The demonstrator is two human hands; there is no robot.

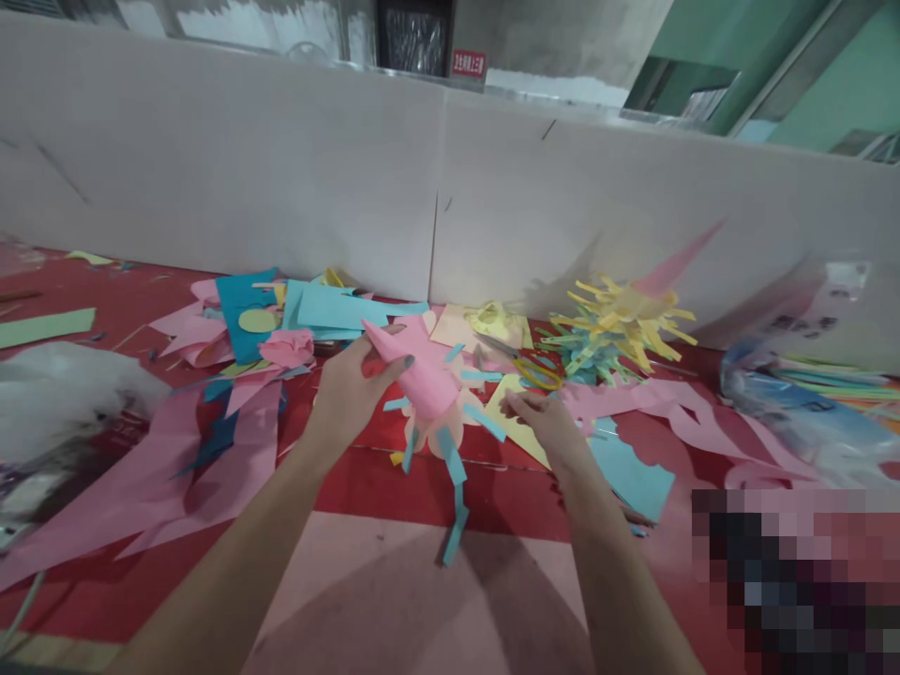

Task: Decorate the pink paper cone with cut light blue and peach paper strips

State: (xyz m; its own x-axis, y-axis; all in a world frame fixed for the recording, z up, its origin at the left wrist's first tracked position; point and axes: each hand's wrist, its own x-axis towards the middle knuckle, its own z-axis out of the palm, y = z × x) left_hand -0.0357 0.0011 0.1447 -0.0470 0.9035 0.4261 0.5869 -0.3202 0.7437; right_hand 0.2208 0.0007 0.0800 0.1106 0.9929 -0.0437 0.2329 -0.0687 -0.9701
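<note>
Bag (787, 422) holds coloured paper (840, 382); left hand (352, 389) grips cone (427, 382).

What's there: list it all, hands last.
Paper cone: one, pink, centre, blue strips around its base
Fringed paper piece: one, yellow and blue-green, pink tip, right rear
Scissors: one pair, yellow handles, right of cone
Yellow paper: several, pale, beside and behind cone
Cut sheet: one, light blue, right
Scraps: several, pink, left and right
Crumpled paper: one, pink, left of cone
Blue sheets: several, light and dark, left rear
Strip: one, pale green, far left
Plastic bag: one, whitish, left
Plastic packet: one, clear, far right
Front sheet: one, pale pink, bottom
Table: one, red, underneath
Wall panels: two, white, behind
Sign: one, red, top centre
Left hand: one, gripping the cone
Right hand: one, right of cone
</note>
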